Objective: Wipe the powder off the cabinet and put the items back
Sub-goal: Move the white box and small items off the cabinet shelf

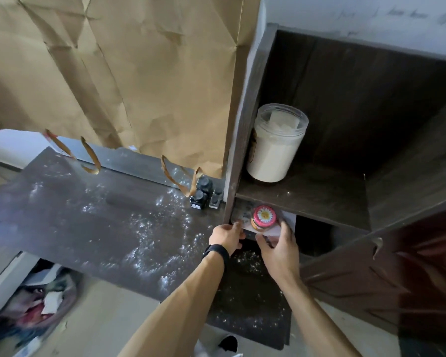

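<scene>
Head view: both hands are working at the lower compartment of the dark wooden cabinet [245, 104], where a small jar with a pink daisy-printed lid [264, 216] is sitting on a pale sheet or tray [274, 229]. The left hand [227, 237] is curling its fingers over the sheet's left edge at the cabinet's upright, and the right hand [278, 249] is gripping its front-right edge, so both are grasping the sheet rather than the jar. The jar is probably glass, light yet breakable and smooth-sided; holding it round the body below the lid would be safest, and the sheet should be kept level, as the jar could slide. Above, on the upper shelf [307, 199], a tall clear canister of white powder [276, 148] is standing at the left; it is likely heavier, calling for a full-hand grip. The dark countertop [88, 217] is lying scattered with white powder [152, 228], dusty and slippery, with two small dark bottles [202, 193] at its back corner; crumpled brown paper [113, 73] is covering the wall behind
</scene>
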`<action>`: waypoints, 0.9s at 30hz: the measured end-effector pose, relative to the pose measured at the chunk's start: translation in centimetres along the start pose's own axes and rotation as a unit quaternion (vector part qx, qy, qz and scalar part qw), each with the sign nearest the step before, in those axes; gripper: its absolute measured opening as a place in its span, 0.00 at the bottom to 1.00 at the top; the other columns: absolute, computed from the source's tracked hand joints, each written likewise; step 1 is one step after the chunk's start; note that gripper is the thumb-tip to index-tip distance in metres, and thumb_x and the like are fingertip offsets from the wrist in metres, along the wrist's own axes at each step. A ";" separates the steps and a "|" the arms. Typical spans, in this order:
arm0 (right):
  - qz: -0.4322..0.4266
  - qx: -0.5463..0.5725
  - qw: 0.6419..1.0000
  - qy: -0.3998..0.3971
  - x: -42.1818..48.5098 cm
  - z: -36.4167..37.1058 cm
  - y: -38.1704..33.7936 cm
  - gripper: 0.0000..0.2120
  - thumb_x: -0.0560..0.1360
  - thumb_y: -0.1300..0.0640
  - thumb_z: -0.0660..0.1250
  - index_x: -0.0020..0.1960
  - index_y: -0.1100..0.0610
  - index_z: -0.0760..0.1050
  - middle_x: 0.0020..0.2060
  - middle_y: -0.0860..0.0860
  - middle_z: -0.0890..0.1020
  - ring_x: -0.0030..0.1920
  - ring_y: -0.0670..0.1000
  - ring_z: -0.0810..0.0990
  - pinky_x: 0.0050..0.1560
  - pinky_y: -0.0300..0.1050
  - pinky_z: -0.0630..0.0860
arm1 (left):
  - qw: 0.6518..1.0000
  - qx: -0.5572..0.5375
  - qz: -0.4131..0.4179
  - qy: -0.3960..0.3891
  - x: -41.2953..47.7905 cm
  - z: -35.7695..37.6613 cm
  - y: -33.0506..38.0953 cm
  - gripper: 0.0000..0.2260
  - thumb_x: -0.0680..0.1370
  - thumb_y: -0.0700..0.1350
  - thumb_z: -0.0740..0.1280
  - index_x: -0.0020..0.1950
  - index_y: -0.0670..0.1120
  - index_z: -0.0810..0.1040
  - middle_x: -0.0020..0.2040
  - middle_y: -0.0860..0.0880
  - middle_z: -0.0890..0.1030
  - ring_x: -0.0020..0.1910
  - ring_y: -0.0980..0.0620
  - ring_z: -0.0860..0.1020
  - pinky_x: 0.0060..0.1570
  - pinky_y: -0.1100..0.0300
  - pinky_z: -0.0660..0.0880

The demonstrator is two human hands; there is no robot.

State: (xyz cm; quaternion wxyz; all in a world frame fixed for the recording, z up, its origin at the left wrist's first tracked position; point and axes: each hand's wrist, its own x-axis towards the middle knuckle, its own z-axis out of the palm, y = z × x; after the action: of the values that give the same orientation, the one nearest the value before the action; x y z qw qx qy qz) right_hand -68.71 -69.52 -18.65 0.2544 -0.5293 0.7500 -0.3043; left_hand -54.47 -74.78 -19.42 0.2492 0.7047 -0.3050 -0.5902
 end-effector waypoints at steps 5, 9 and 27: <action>-0.001 -0.031 1.000 0.001 -4.8 3.0 1.1 0.22 0.77 0.51 0.69 0.69 0.51 0.70 0.64 0.50 0.77 0.58 0.45 0.77 0.54 0.34 0.74 | 0.993 0.095 0.031 -0.070 0.9 -4.4 -2.6 0.17 0.74 0.64 0.68 0.47 0.51 0.80 0.42 0.55 0.85 0.38 0.54 0.83 0.40 0.58 0.79; -0.016 -0.160 0.975 -0.152 -7.4 8.4 0.7 0.25 0.82 0.45 0.57 0.77 0.49 0.62 0.78 0.45 0.62 0.77 0.45 0.59 0.74 0.40 0.58 | 0.942 0.325 0.082 -0.019 3.9 -10.9 -5.0 0.11 0.76 0.57 0.67 0.53 0.52 0.75 0.54 0.49 0.80 0.54 0.48 0.77 0.55 0.57 0.73; 0.080 -0.275 0.919 -0.269 -8.2 18.9 -2.8 0.37 0.82 0.42 0.51 0.81 0.57 0.38 0.80 0.47 0.35 0.81 0.49 0.41 0.79 0.56 0.46 | 0.774 0.571 0.271 -0.036 16.0 -13.3 3.2 0.30 0.75 0.56 0.70 0.71 0.45 0.62 0.64 0.44 0.71 0.64 0.40 0.72 0.56 0.44 0.74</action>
State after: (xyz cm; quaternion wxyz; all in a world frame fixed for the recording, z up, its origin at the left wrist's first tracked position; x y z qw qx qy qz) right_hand -51.04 -65.98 -29.07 0.3149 -0.5784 0.7472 0.0893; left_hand -39.95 -88.74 -25.64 -0.0605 0.5841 -0.7730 -0.2402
